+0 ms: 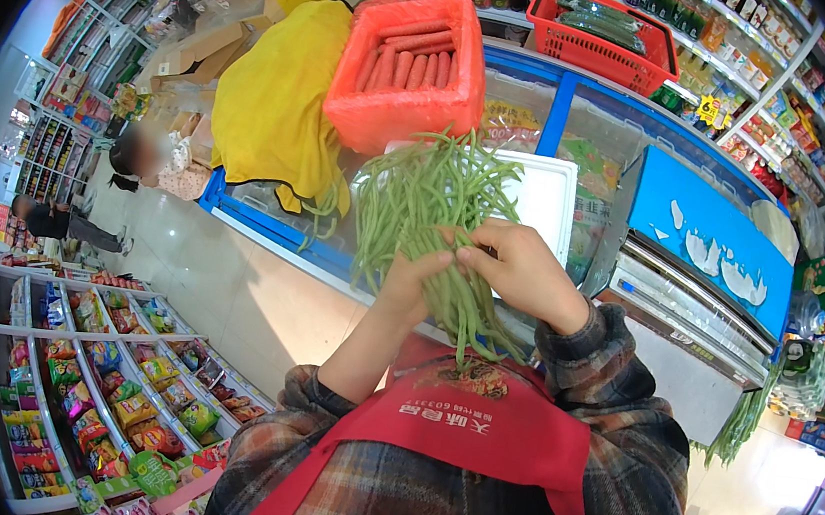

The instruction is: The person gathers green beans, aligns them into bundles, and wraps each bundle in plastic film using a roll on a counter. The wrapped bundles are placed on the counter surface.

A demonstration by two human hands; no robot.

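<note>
A bunch of long green beans (447, 284) hangs between my hands in front of the red apron. My left hand (414, 276) is closed around the bunch from one side, its thumb across the beans. My right hand (506, 260) meets it at the same spot, thumb and fingers pinching at the beans. Beyond them a larger heap of green beans (420, 183) lies partly over a white foam tray (544, 188) on a blue-framed chest freezer (563, 115). The ends of the fingers are partly hidden among the beans.
Behind the heap stands a red-lined box (404, 121) of sausages, beside a yellow cloth (271, 92). A red basket (599, 58) holds wrapped cucumbers. At right is a film-wrapping machine (696, 287). A child (180, 173) stands at the freezer's far left; another person (62, 221) is farther off.
</note>
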